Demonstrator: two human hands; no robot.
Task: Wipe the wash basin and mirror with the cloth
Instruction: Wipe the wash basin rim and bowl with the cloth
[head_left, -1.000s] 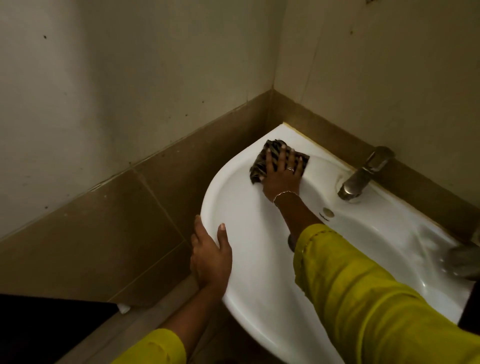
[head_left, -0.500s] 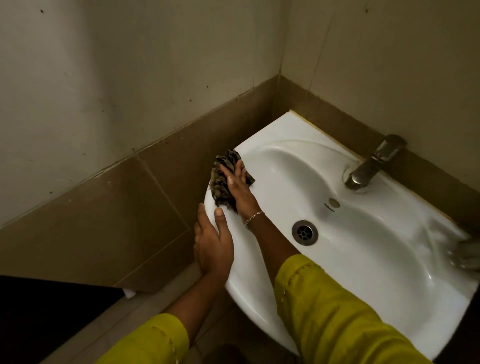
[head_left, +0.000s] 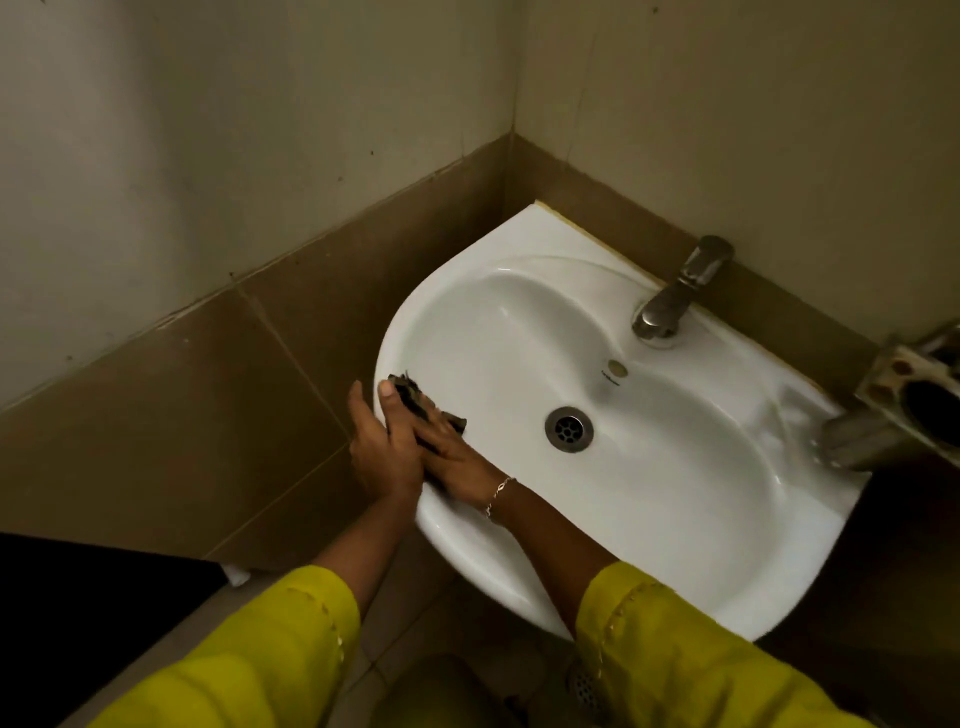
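The white wash basin (head_left: 675, 499) is fixed in a wall corner, with a drain (head_left: 569, 429) at its middle. My right hand (head_left: 457, 462) presses a dark patterned cloth (head_left: 415, 397) onto the basin's left rim, so most of the cloth is hidden under the fingers. My left hand (head_left: 382, 447) grips the outer left edge of the rim, thumb on top, touching the right hand. No mirror is in view.
A metal tap (head_left: 675, 296) stands at the back of the basin. A metal holder (head_left: 914, 395) juts out from the wall at the right. Brown wall tiles (head_left: 208, 415) run close along the basin's left side. A floor drain (head_left: 584, 686) lies below.
My right hand has dragged the cloth from the far left corner of the basin down along the left rim until it meets my left hand, which still grips the edge.
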